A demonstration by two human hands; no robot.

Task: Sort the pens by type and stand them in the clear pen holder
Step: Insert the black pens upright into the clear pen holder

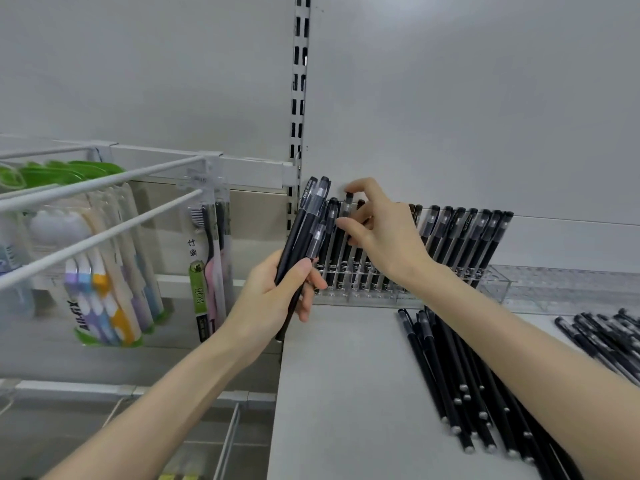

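My left hand point(280, 292) grips a bundle of black pens point(304, 230) with clear caps, held upright just left of the clear pen holder point(491, 285). The holder stands at the back of the white shelf point(339, 375) and carries a row of standing black pens point(464, 237). My right hand point(384, 233) reaches over the holder's left part, its thumb and forefinger pinching the cap of one standing pen point(347, 206). More black pens point(457, 375) lie in a loose pile on the shelf beside my right forearm, and a blurred second pile point(602, 337) lies at the far right.
Left of the shelf, packaged toothbrushes point(104, 282) hang from white wire hooks point(104, 209). A slotted upright rail point(299, 81) runs up the back wall. The holder's right part point(571, 285) holds no pens.
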